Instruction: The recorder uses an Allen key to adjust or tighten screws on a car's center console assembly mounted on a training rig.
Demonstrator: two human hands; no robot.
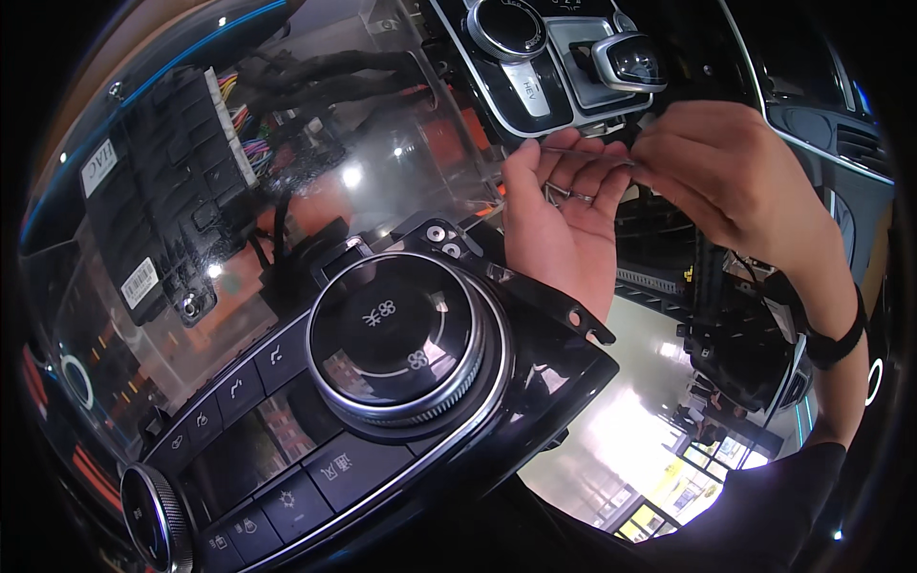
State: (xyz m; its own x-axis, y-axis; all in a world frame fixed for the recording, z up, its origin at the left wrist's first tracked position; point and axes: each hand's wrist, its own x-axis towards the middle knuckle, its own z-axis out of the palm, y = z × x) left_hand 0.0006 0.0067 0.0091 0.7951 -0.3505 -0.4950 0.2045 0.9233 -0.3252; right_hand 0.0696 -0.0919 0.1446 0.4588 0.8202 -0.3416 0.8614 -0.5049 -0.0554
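1. The thin piece (pixel 587 154) was narrow, pale and nearly straight, like a slim rod or strip; it caught a faint greyish shine along its length. Its material was too small to tell, and its right end vanished among fingers.
2. It lay almost level across the upturned fingers of the left hand (pixel 568 215), just below the shift panel (pixel 535 95), sloping slightly down toward the right.
3. The left hand was half open, palm up, thumb raised and fingers loosely curled, a ring (pixel 573 196) on one of them. Whether its thumb gripped the left end, I could not tell.
4. The right hand (pixel 721 167) was bent over from the right, fingers closed in a pinch on the right end. A black band (pixel 841 339) circled its wrist.
5. Nearest below the left hand sat the black climate panel (pixel 564 377), tilted, with a large silver-rimmed knob (pixel 392 325).
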